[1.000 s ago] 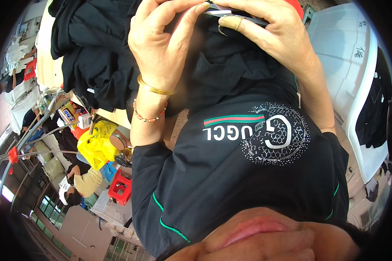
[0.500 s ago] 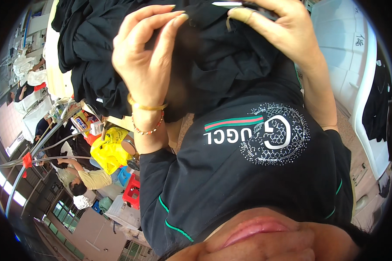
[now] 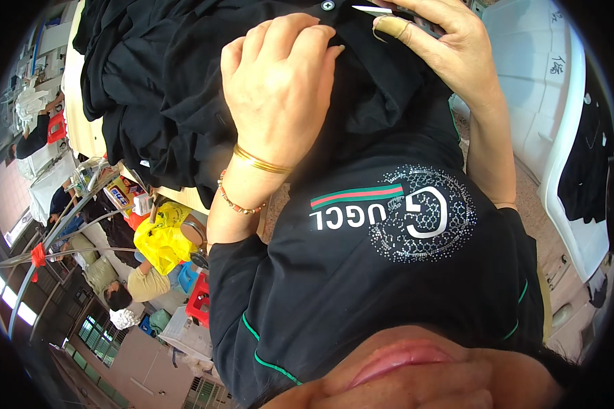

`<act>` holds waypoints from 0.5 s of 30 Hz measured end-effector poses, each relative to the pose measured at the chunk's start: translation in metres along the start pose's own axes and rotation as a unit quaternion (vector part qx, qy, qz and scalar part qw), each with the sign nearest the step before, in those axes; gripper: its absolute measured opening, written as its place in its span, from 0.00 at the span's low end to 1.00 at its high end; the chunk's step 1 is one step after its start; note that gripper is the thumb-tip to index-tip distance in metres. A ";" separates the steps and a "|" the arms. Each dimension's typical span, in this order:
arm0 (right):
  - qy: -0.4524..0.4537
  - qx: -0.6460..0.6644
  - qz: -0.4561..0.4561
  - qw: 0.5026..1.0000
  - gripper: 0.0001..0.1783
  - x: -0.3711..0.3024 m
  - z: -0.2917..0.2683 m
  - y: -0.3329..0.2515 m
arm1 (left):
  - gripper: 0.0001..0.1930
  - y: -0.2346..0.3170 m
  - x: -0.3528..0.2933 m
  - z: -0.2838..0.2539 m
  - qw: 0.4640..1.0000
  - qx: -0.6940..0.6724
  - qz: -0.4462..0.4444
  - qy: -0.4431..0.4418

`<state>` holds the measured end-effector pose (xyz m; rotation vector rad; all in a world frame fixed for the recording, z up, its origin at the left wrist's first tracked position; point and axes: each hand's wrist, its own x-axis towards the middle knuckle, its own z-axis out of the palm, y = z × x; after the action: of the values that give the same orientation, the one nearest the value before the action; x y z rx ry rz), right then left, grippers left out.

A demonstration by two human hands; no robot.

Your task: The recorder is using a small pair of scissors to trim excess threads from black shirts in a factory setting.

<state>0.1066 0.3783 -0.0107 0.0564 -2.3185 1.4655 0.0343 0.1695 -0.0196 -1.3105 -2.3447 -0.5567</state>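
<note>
A heap of black garments (image 3: 157, 82) lies on a table in front of me and runs down onto my chest. My left hand (image 3: 280, 88), with a gold bangle and a bead bracelet at the wrist, lies on top of the cloth, its fingers curled into a fold. A small pale button (image 3: 328, 5) shows just past its fingertips. My right hand (image 3: 443, 48), one finger wrapped in tape, is at the top edge and pinches a small metal-tipped tool (image 3: 372, 9) pointing toward the button. My black printed shirt fills the lower middle of the view.
The table's wooden edge (image 3: 184, 198) shows below the heap. To the left lie a yellow plastic bag (image 3: 160, 235), a red stool (image 3: 199, 300) and several seated people. On the right stands a white cabinet (image 3: 559, 136) with dark clothing (image 3: 593, 163) hanging on it.
My left hand has come down from beside the right hand and settled lower on the black cloth. My right hand has stayed at the top with the tool.
</note>
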 end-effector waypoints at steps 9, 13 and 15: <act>-0.028 -0.013 0.002 1.000 0.17 0.002 0.003 0.006 | 0.14 -0.002 0.003 0.005 0.998 -0.023 -0.059 -0.002; 0.002 -0.026 0.004 1.000 0.17 0.001 0.002 0.007 | 0.15 -0.015 0.026 -0.004 0.995 0.015 -0.059 -0.078; 0.020 -0.027 -0.005 0.999 0.18 -0.001 0.002 0.008 | 0.09 -0.034 0.030 0.001 0.993 -0.008 -0.060 -0.098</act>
<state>0.1052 0.3800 -0.0185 0.0228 -2.3209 1.3873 -0.0099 0.1747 -0.0098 -1.2896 -2.5988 -0.5048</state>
